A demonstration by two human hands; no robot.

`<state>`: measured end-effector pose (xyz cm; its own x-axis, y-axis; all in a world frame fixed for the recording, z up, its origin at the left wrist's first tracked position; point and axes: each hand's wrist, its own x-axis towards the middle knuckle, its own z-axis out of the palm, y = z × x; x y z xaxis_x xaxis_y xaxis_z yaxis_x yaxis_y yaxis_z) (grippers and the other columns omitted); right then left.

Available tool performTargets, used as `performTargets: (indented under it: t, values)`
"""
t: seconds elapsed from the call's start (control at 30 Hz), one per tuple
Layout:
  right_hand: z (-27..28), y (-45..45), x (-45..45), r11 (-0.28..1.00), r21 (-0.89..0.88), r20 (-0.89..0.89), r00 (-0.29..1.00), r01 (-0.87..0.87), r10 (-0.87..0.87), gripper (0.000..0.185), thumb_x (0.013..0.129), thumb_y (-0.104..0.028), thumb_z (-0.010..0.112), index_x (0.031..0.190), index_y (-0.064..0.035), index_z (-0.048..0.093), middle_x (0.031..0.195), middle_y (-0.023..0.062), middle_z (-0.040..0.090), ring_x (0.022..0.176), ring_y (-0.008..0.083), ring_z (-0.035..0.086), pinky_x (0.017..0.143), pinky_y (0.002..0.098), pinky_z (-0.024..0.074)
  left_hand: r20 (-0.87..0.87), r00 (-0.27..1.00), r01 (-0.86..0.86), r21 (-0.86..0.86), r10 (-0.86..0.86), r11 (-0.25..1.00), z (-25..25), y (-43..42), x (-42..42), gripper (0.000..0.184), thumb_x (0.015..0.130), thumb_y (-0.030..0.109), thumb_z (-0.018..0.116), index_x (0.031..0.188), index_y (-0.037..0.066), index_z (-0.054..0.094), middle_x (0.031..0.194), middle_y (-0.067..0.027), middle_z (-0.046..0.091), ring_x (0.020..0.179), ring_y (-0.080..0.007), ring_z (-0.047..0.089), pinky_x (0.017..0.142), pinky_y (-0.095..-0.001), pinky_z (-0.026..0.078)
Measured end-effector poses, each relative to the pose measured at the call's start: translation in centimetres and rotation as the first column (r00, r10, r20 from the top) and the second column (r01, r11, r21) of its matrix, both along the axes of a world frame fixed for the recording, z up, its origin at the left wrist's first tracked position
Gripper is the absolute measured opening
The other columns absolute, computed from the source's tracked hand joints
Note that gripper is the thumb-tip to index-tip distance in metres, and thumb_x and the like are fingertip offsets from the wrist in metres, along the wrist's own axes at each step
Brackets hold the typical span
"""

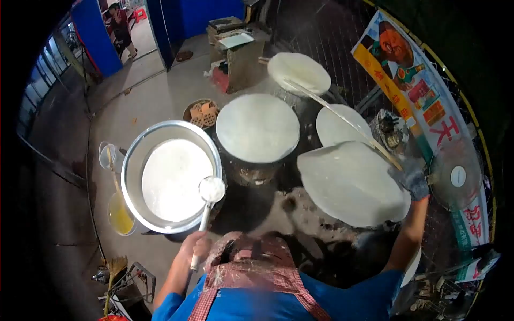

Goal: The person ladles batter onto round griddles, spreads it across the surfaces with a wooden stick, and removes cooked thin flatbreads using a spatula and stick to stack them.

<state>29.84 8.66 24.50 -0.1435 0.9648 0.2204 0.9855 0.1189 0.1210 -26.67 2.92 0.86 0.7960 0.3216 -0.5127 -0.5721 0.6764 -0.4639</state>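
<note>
My left hand is closed round the handle of a white ladle, whose bowl of white batter is over the right rim of a large metal pot. White liquid fills much of that pot. At the right, my right hand, in a dark glove, is closed; a long wooden stick reaches from it up to a round pan at the back. Just left of that hand is a large thin white sheet. A round white sheet lies beside the pot.
Further round white sheets and a pan are behind. A bowl of perforated brown pieces is near the pot. On the left are a yellow liquid container and a clear jug. A person is in the doorway.
</note>
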Motion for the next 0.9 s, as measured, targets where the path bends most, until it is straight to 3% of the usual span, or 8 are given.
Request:
performTargets:
  t: [0.1,0.23,0.37,0.43,0.5,0.63,0.77,0.9]
  values:
    - [-0.3,8.5,0.7,0.993,-0.109,0.026,0.999,0.048,-0.046,0.046,0.068,-0.028,0.065,0.104,-0.0023,0.052,0.091,0.0212,0.054,0.084,0.0348,0.051,0.072,0.039,0.0421,-0.143,0.984,-0.112,-0.017,0.109,0.994,0.7,0.9,0.5,0.033,0.083,0.026,0.042,0.056,0.009,0.034,0.047,-0.0002,0.033,0.032,-0.0079,0.028,0.027,-0.0206,0.025]
    - [-3.3,22.0,4.3,0.97,-0.242,-0.506,0.849,0.031,-0.153,0.051,0.067,-0.03,0.067,0.104,0.0005,0.051,0.101,0.0203,0.054,0.092,0.0312,0.052,0.078,0.0355,0.042,-0.073,0.955,-0.294,-0.128,0.287,0.947,0.6,2.6,2.9,0.033,0.08,0.026,0.046,0.054,0.01,0.032,0.044,0.0019,0.032,0.031,-0.005,0.026,0.027,-0.0184,0.024]
    - [-3.2,37.8,7.6,0.987,-0.16,0.068,0.998,0.03,-0.019,0.053,0.065,-0.033,0.067,0.105,-0.0017,0.052,0.098,0.0198,0.056,0.092,0.0304,0.053,0.079,0.0343,0.0424,-0.168,0.857,-0.491,0.016,0.487,0.871,0.6,3.7,7.5,0.023,0.084,0.023,0.041,0.08,0.004,0.054,0.046,0.0018,0.032,0.033,-0.0054,0.029,0.029,-0.0182,0.025]
    - [1.8,43.2,5.7,0.936,-0.28,0.145,0.973,0.214,-0.18,0.052,0.066,-0.033,0.066,0.107,-0.0057,0.052,0.101,0.0178,0.056,0.094,0.0303,0.053,0.081,0.0343,0.0419,-0.129,0.805,-0.578,0.049,0.579,0.815,0.7,4.1,9.7,0.022,0.086,0.022,0.039,0.096,0.009,0.054,0.048,0.0012,0.032,0.035,-0.0059,0.03,0.03,-0.019,0.026]
    - [5.2,46.8,5.0,0.959,-0.052,0.135,0.953,0.279,-0.27,0.044,0.07,-0.032,0.061,0.107,-0.0085,0.052,0.102,0.0158,0.056,0.092,0.0312,0.053,0.08,0.0357,0.0428,-0.083,0.754,-0.647,0.077,0.651,0.759,0.8,5.2,11.6,0.026,0.086,0.021,0.038,0.106,0.011,0.054,0.05,0.0006,0.032,0.037,-0.0063,0.031,0.032,-0.0198,0.028]
    - [6.4,50.7,5.8,0.925,0.358,0.144,0.986,-0.128,0.081,0.036,0.074,-0.025,0.056,0.104,-0.0054,0.053,0.096,0.0159,0.057,0.085,0.0315,0.055,0.075,0.0379,0.0446,-0.051,0.686,-0.722,0.079,0.726,0.687,1.7,6.8,14.5,0.029,0.086,0.02,0.038,0.11,0.009,0.052,0.052,-0.0006,0.033,0.039,-0.0071,0.033,0.034,-0.0209,0.03]
    - [-0.6,50.6,3.2,0.901,0.35,0.235,0.955,-0.257,0.182,0.02,0.072,-0.019,0.049,0.089,-0.0091,0.055,0.082,0.0119,0.058,0.067,0.0287,0.057,0.061,0.0417,0.0441,-0.061,0.668,-0.736,0.101,0.742,0.67,1.2,8.4,15.2,0.03,0.086,0.018,0.037,0.11,0.007,0.051,0.053,-0.0006,0.033,0.039,-0.0073,0.033,0.034,-0.0215,0.03]
    - [-18.6,56.0,4.5,0.831,0.364,0.313,0.895,-0.422,0.318,0.02,0.073,-0.019,0.044,0.088,-0.011,0.054,0.078,0.0088,0.056,0.062,0.0231,0.057,0.057,0.0385,0.043,-0.072,0.647,-0.755,0.077,0.759,0.651,2.5,9.6,16.4,0.03,0.086,0.017,0.037,0.11,0.006,0.051,0.052,-0.0005,0.032,0.039,-0.0072,0.033,0.034,-0.0215,0.03]
